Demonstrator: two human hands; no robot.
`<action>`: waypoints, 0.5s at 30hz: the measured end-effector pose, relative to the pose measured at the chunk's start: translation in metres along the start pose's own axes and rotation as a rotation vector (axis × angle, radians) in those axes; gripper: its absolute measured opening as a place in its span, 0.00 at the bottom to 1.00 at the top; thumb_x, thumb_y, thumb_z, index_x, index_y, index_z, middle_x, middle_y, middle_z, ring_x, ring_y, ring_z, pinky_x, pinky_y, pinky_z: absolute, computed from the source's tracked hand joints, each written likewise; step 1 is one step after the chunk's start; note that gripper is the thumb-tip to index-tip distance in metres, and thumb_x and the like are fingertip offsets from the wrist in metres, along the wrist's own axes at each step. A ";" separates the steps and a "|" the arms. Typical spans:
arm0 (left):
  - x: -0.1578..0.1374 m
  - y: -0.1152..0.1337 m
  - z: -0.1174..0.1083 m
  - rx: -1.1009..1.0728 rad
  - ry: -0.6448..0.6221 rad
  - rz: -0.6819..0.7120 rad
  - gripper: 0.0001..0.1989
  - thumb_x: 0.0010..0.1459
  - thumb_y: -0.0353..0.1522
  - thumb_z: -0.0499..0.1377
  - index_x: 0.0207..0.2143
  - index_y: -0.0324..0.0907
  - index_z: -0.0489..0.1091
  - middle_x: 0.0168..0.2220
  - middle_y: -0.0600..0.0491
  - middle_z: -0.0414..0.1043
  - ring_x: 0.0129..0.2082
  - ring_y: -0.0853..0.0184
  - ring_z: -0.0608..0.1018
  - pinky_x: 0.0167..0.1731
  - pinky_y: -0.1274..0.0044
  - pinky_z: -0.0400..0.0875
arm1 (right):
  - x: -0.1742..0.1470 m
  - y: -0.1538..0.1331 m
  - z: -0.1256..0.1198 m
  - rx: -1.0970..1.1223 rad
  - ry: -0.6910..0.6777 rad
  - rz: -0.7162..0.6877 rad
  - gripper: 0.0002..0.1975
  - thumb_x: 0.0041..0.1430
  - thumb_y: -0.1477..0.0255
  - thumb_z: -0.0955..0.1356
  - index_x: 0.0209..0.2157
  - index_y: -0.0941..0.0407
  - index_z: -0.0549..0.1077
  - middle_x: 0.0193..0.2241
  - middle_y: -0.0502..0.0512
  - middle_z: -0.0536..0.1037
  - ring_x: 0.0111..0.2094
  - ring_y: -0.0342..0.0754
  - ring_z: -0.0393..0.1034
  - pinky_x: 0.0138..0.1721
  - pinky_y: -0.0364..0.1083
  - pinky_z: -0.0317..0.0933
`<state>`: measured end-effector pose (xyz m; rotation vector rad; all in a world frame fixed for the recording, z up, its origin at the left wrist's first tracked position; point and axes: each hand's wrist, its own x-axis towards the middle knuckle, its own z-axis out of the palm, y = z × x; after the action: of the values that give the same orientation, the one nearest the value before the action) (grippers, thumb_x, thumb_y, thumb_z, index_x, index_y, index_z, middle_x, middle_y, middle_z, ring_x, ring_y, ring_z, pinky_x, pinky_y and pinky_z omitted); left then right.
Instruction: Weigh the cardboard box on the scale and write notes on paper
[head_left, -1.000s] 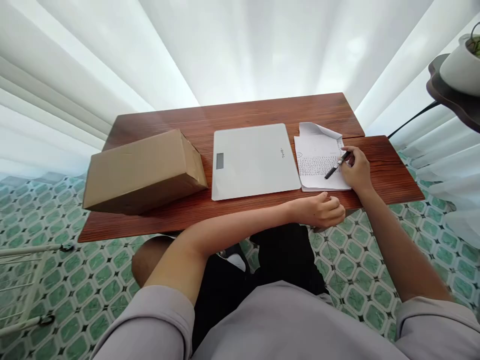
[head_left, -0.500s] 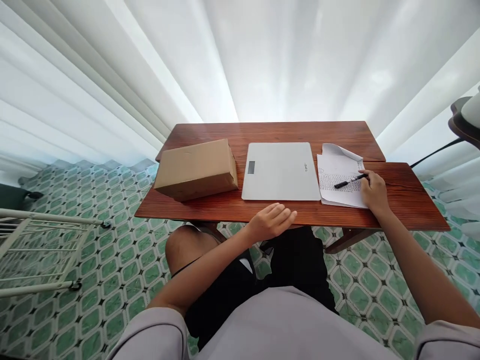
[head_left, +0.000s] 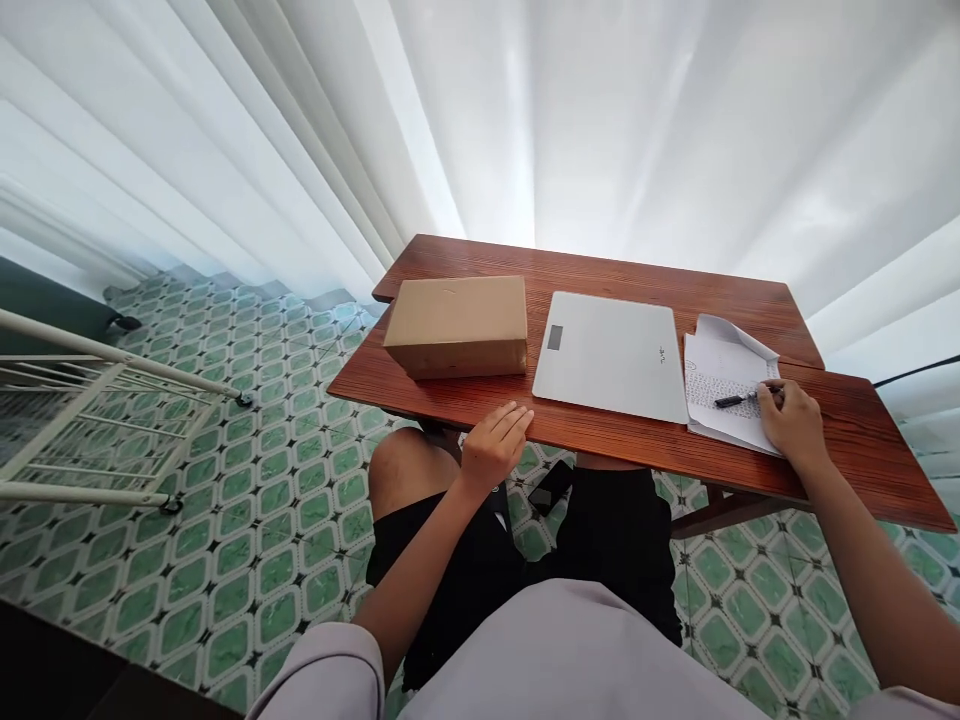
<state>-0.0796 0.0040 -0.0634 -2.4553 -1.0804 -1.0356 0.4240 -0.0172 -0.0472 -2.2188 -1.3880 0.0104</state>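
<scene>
My right hand (head_left: 795,422) grips a black pen (head_left: 729,402), which lies low over a stack of handwritten sheets (head_left: 712,362) on the table's right side. The top sheet is curled up at its far edge. At the table's front edge, just in front of the cardboard box (head_left: 457,318), rests my left hand (head_left: 495,445), fingers stretched out and holding nothing. The box is closed and stands on the left part of the table. Between box and papers lies a flat white digital scale (head_left: 611,355) with a small dark display; nothing sits on it.
Everything stands on a reddish-brown wooden table (head_left: 600,272). White curtains (head_left: 600,120) hang behind it. On the left is a white metal rack (head_left: 112,430) with wheels. A dark flat object (head_left: 551,487) shows on the tiled floor (head_left: 262,540) between my legs.
The view has turned and tilted, so the table appears slanted and further right. My left hand has shifted left along the table edge, from before the scale to before the box.
</scene>
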 end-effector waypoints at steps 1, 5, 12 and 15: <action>-0.002 0.000 0.000 0.007 -0.002 -0.012 0.19 0.64 0.23 0.51 0.52 0.42 0.75 0.49 0.50 0.79 0.53 0.62 0.79 0.52 0.68 0.79 | 0.001 0.000 -0.001 -0.009 -0.005 0.008 0.09 0.57 0.58 0.62 0.35 0.47 0.63 0.31 0.61 0.73 0.40 0.64 0.69 0.51 0.63 0.60; -0.009 0.002 0.000 -0.003 -0.007 -0.053 0.19 0.63 0.23 0.51 0.49 0.42 0.77 0.49 0.50 0.78 0.51 0.62 0.80 0.53 0.67 0.79 | 0.004 -0.002 -0.003 -0.047 -0.019 0.039 0.10 0.55 0.57 0.62 0.34 0.46 0.62 0.30 0.60 0.72 0.40 0.65 0.69 0.51 0.63 0.62; -0.018 0.008 0.003 -0.059 0.032 -0.096 0.23 0.59 0.21 0.49 0.52 0.39 0.75 0.53 0.49 0.76 0.57 0.61 0.77 0.59 0.64 0.75 | 0.007 -0.003 -0.004 -0.112 -0.035 0.089 0.10 0.53 0.55 0.60 0.33 0.45 0.61 0.32 0.63 0.73 0.43 0.68 0.71 0.51 0.65 0.62; -0.023 0.010 0.006 -0.076 0.034 -0.112 0.25 0.59 0.21 0.48 0.55 0.39 0.73 0.55 0.48 0.75 0.59 0.61 0.75 0.60 0.63 0.73 | 0.009 -0.002 -0.004 -0.141 -0.042 0.104 0.10 0.54 0.55 0.59 0.32 0.45 0.59 0.37 0.67 0.75 0.47 0.69 0.71 0.51 0.65 0.62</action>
<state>-0.0799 -0.0127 -0.0834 -2.4497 -1.2006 -1.1682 0.4276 -0.0104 -0.0409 -2.4184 -1.3308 -0.0048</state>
